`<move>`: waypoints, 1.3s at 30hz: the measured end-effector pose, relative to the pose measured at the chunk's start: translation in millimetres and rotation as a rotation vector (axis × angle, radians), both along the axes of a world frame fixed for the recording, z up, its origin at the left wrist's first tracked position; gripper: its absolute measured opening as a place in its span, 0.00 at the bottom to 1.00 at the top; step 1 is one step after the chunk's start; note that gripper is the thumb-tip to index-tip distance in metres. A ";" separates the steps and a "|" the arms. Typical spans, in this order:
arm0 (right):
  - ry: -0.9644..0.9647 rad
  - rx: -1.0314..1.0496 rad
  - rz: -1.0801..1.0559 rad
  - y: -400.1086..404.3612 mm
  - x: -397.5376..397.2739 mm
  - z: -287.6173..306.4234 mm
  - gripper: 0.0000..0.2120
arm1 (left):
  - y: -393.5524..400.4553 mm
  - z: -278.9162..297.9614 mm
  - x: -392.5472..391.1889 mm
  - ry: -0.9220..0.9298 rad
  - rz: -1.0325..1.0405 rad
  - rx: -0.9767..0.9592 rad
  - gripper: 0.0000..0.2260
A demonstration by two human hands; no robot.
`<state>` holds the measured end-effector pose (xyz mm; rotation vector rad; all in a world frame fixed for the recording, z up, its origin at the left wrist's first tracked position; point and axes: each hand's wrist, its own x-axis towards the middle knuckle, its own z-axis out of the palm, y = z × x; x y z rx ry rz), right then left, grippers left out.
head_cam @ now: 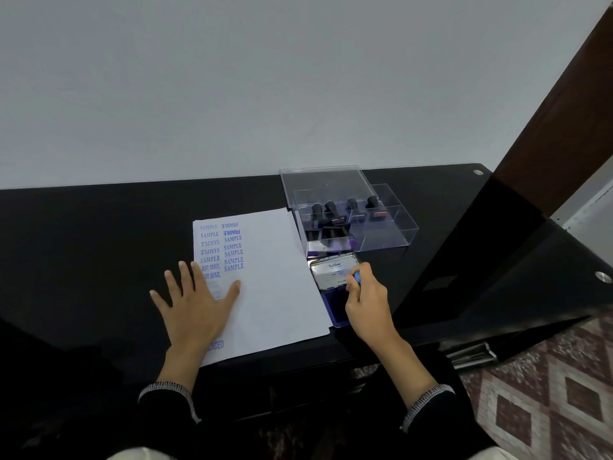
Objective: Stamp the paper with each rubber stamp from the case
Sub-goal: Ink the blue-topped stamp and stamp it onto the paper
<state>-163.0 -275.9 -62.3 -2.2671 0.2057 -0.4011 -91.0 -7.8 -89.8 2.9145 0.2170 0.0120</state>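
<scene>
A white sheet of paper (275, 277) lies on the black table (99, 234), with blue SAMPLE, FRAGILE and AIR MAIL prints in its upper left. My left hand (195, 300) lies flat on the sheet's left edge, fingers spread. My right hand (368, 303) grips a stamp with a blue handle (357, 277) over the open ink pad (333, 305), whose metal lid (333, 270) stands up behind it. The stamp's base is hidden by my fingers. A clear plastic case (384, 234) behind the pad holds several black-handled stamps (331, 210).
The case's clear lid (323, 185) stands open at the back. The table's right end (530, 260) drops off to a patterned floor (547, 393). A dark wooden post (564, 111) rises at the right. A plain wall is behind the table.
</scene>
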 end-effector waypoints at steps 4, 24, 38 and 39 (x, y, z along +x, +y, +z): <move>-0.024 0.035 -0.006 1.0 -8.1 -1.8 0.05 | -0.3 -0.4 -0.2 -0.002 -0.001 0.010 0.45; 0.022 0.028 0.009 1.2 -3.2 3.5 0.04 | 22.2 0.1 -1.0 -0.226 0.119 -0.339 0.28; 0.033 0.034 0.038 -2.1 -0.2 2.2 0.04 | 21.0 0.4 -6.0 -0.241 0.075 -0.346 0.28; 0.036 0.019 0.036 -1.8 -0.5 2.0 0.04 | 21.1 0.4 -6.4 -0.244 0.071 -0.342 0.28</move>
